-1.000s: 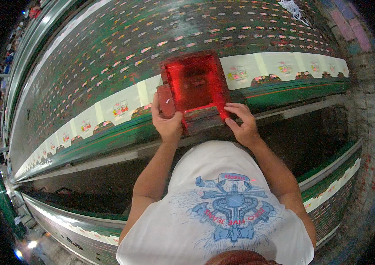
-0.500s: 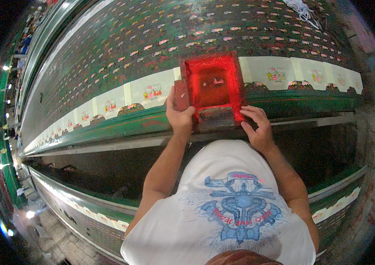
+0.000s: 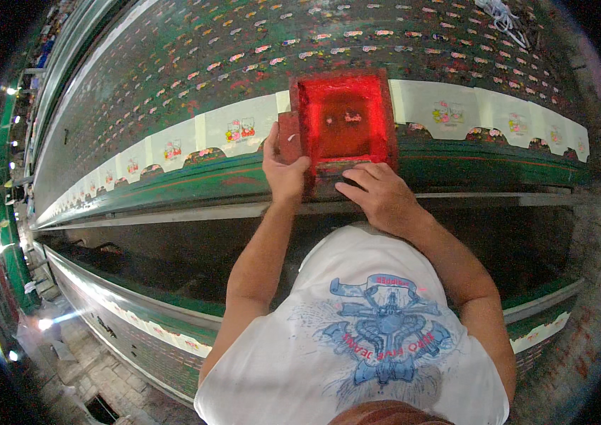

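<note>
A screen printing frame (image 3: 392, 117) with bright red ink around its inner edges lies over the strip of pale pieces on the long green table. Through its reddish mesh a small light print shows. My left hand (image 3: 286, 173) is closed on a red-brown block at the frame's left side (image 3: 289, 137), thumb towards me and fingers along the outer edge. My right hand (image 3: 378, 191) is at the frame's near end, its fingers bent over a dark bar (image 3: 325, 168) there. Whether that bar is part of the frame or a separate squeegee, I cannot tell.
Pale pieces with small cartoon prints (image 3: 240, 130) run in a row along the green table edge (image 3: 236, 170). Rows of small coloured prints cover the dark tabletop. White cord (image 3: 506, 21) lies at the far right. Another long table (image 3: 137, 319) stands behind me, across a dark aisle.
My right hand has moved left from the frame's near right corner to the middle of its near end. My left hand keeps its grip. The whole view has shifted slightly.
</note>
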A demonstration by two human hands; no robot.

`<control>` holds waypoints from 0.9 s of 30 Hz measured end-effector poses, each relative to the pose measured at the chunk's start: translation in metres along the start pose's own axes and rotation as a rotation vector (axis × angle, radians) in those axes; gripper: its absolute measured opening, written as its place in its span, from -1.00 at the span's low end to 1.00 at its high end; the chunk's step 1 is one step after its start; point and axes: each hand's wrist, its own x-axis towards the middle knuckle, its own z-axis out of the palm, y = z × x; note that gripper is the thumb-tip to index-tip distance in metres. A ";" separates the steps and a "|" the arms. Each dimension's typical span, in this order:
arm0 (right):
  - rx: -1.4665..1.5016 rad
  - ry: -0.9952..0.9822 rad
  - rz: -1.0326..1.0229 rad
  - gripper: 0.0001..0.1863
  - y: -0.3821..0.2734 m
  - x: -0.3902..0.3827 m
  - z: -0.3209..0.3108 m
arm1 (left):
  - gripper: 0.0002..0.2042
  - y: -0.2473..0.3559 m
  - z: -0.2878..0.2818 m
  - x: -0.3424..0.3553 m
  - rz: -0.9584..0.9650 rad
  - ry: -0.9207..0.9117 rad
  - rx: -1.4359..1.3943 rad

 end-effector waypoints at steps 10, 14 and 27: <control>-0.234 -0.045 0.102 -0.57 -0.008 0.039 -0.006 | 0.01 0.000 0.005 0.000 0.026 -0.039 -0.092; -0.247 0.021 0.083 -0.56 0.005 0.065 -0.029 | 0.00 -0.003 0.003 -0.002 0.033 -0.040 -0.112; -0.389 0.038 0.116 -0.53 0.103 0.129 -0.019 | -0.31 0.000 -0.010 0.013 0.103 -0.100 -0.039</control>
